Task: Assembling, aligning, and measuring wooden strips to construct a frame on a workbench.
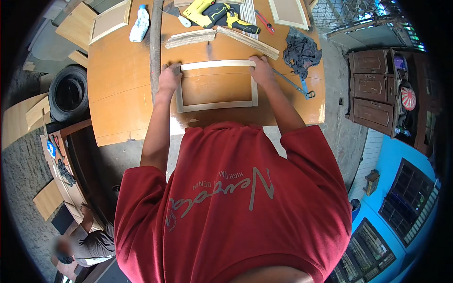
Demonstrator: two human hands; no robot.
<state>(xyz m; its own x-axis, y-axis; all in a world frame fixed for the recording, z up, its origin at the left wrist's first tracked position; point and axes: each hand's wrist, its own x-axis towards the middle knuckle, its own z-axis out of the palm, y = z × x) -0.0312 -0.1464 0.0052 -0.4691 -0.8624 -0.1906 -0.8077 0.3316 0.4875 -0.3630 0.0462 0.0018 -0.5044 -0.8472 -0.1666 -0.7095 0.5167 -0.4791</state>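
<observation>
A rectangular wooden frame lies flat near the front edge of an orange-brown wooden table. My left hand grips its far left corner, fingers bent over the edge. At the far right corner, my right hand is closed on the same frame. The table surface shows through the frame's opening. Just beyond the frame are loose wood strips and a longer strip set at a slant. A dark crumpled cloth sits to the right of my right hand.
A yellow and black power tool, red-handled pliers and a bottle are at the back. A long round pole crosses the table on the left. Two panelled frames lie farther off. Another person works at lower left.
</observation>
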